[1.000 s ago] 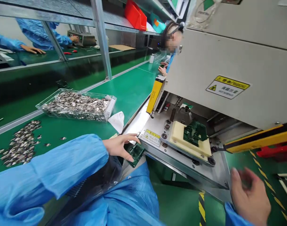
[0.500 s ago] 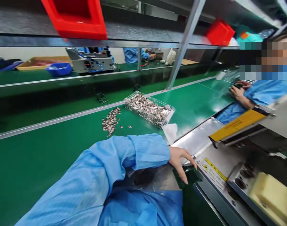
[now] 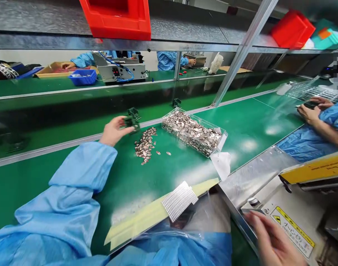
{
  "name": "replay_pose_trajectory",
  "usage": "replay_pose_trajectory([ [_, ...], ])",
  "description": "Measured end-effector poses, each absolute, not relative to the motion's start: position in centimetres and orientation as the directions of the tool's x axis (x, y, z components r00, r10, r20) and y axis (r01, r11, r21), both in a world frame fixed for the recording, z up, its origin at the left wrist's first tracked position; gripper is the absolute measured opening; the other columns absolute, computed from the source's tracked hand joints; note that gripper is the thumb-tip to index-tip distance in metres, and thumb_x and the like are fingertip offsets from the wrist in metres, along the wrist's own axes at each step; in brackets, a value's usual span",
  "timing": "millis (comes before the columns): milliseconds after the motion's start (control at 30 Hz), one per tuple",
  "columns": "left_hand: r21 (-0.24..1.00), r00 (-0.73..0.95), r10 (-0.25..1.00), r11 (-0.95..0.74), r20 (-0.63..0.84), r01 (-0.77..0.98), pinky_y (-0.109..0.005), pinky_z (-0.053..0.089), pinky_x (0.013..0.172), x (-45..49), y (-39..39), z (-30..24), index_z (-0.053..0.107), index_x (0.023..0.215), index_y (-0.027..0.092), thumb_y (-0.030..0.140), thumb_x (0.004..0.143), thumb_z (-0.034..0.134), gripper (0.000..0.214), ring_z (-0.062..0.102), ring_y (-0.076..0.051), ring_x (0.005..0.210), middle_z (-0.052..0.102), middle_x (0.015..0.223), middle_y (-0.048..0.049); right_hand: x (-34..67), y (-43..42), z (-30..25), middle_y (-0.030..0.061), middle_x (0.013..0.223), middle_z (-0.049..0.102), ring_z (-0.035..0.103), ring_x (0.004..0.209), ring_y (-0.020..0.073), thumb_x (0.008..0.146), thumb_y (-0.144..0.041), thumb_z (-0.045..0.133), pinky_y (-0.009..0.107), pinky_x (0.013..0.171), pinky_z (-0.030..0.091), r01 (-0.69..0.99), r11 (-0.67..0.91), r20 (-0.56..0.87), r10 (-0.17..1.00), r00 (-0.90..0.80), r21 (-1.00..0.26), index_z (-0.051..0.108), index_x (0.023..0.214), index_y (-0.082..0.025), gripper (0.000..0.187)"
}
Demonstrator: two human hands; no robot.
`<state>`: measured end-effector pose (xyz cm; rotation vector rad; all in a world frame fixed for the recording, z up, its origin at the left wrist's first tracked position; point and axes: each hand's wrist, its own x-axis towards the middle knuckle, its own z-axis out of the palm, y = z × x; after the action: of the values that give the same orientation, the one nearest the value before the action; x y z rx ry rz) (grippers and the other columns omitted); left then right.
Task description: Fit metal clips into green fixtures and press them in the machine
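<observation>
My left hand (image 3: 112, 131) reaches over the far side of the green work surface. Between its thumb and fingers is a small dark green part (image 3: 131, 123), perhaps a circuit board. Just behind it, past the metal rail, sits a similar dark part (image 3: 134, 113). Below and right of that hand lies a loose pile of small metal pieces (image 3: 145, 146). A clear box (image 3: 195, 135) full of such pieces stands to the right. My right hand (image 3: 277, 238), partly cut off and blurred, is beside the machine's front edge, fingers stretched out and nothing visible in them.
A silver gridded sheet (image 3: 179, 201) lies over yellow tape (image 3: 138, 221) at the near edge. White paper (image 3: 221, 164) is by the box. The machine (image 3: 269, 195) with a yellow bar stands right. A co-worker's hands (image 3: 311, 109) are farther right. Red bins (image 3: 119, 27) hang above.
My left hand has swung from the machine's edge at the right to the far left, carrying the dark green part. My right hand has come into view. The gridded sheet and tape are now uncovered.
</observation>
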<state>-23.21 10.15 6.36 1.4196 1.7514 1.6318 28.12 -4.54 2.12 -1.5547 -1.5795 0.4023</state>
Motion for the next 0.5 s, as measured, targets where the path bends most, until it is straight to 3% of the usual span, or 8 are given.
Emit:
replay_pose_trajectory([
  [100,0.87,-0.724,0.577,0.046,0.378,0.491,-0.036,0.052,0.097,-30.4,10.6,2.6,0.052,0.124,0.008,0.019,0.071,0.078,0.06,0.063,-0.022,0.109,0.065,0.114,-0.0121,21.7,0.2,2.7,0.0051,0.093,0.075,0.072,0.082,0.0283,0.089,-0.044,0.06,0.04,0.071,0.061,0.558,0.395,0.324,0.918,-0.227,-0.73,0.071,0.1,-0.029,0.021],
  [233,0.854,-0.833,0.402,0.193,0.38,0.483,-0.042,0.052,0.097,-35.2,11.9,-0.2,0.039,0.137,0.003,0.026,0.075,0.073,0.074,0.055,-0.03,0.122,0.053,0.133,-0.0214,13.2,7.2,3.0,0.0083,0.099,0.072,0.07,0.084,0.0239,0.096,-0.033,0.049,0.036,0.073,0.06,0.505,0.619,0.353,0.773,-0.528,-0.601,0.069,0.109,-0.023,0.026],
  [400,0.818,-0.796,0.453,0.212,0.402,0.534,-0.04,0.047,0.105,-38.0,14.4,-1.5,0.047,0.137,0.013,0.029,0.075,0.073,0.069,0.058,-0.03,0.122,0.058,0.133,-0.0164,7.7,13.1,1.1,0.0109,0.108,0.071,0.067,0.099,0.0258,0.091,-0.024,0.056,0.038,0.088,0.057,0.634,0.74,0.283,0.672,-0.684,-0.225,0.07,0.111,-0.018,0.025],
  [500,0.8,-0.752,0.508,0.185,0.419,0.57,-0.039,0.044,0.107,-38.5,15.0,-1.9,0.045,0.141,0.014,0.03,0.078,0.07,0.069,0.058,-0.028,0.123,0.059,0.133,-0.0159,6.7,14.7,0.2,0.0095,0.1,0.073,0.069,0.092,0.0248,0.09,-0.019,0.056,0.035,0.083,0.058,0.645,0.755,0.26,0.651,-0.713,-0.118,0.074,0.099,-0.021,0.021],
])
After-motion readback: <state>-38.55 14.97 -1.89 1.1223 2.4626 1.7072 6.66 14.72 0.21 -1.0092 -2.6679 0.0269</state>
